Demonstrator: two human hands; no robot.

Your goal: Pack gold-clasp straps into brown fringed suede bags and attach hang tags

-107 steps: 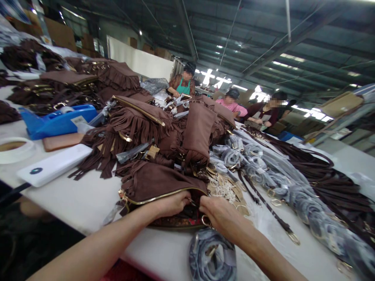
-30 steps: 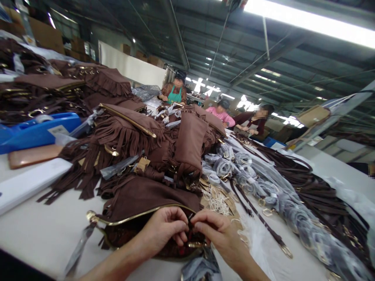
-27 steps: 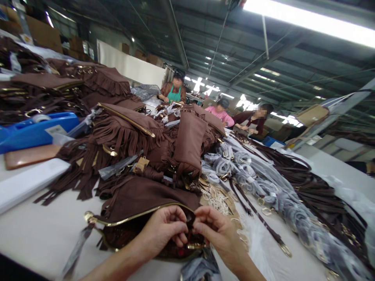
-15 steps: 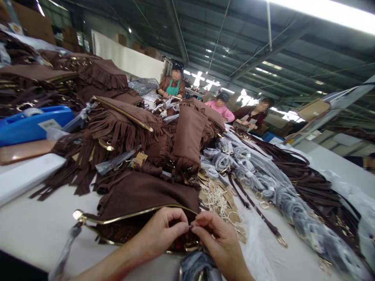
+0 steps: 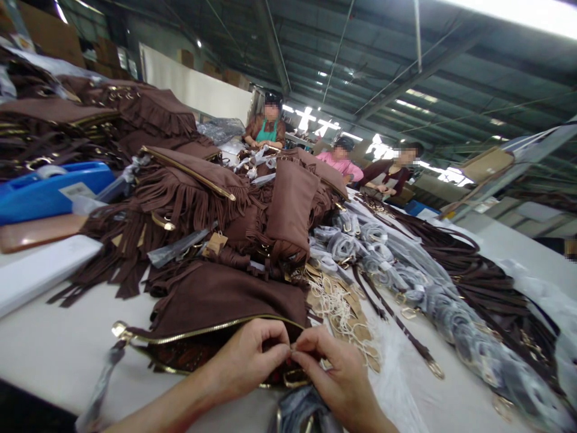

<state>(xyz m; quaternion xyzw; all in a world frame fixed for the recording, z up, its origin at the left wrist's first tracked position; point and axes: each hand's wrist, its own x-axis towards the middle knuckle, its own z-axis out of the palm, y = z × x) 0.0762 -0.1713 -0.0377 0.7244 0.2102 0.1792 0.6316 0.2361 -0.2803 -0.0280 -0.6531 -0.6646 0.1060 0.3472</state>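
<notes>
A dark brown fringed handbag (image 5: 234,294) lies on the table in front of me, its gold zip open and the patterned lining showing. Over the right end of that opening, my left hand (image 5: 259,355) is pinched, thumb against forefinger. My right hand (image 5: 331,367) pinches too, its fingertips almost meeting those of the left. Whatever sits between the fingertips is too small to make out. Below the hands lies a plastic-wrapped bundle (image 5: 300,412) with gold metal parts. A wrapped zip pull (image 5: 101,385) hangs at the bag's left end.
More brown fringed bags (image 5: 180,174) are heaped behind. At left are a blue tape dispenser (image 5: 54,189) and a white box (image 5: 45,270). Corded brown tags (image 5: 345,313), wrapped straps (image 5: 396,276) and loose brown straps (image 5: 478,282) lie to the right. Several people work farther back.
Both hands keep nearly the same pinched pose over the bag, fingertips slightly closer together. The view has shifted a little. In the background, the people have moved their arms slightly.
</notes>
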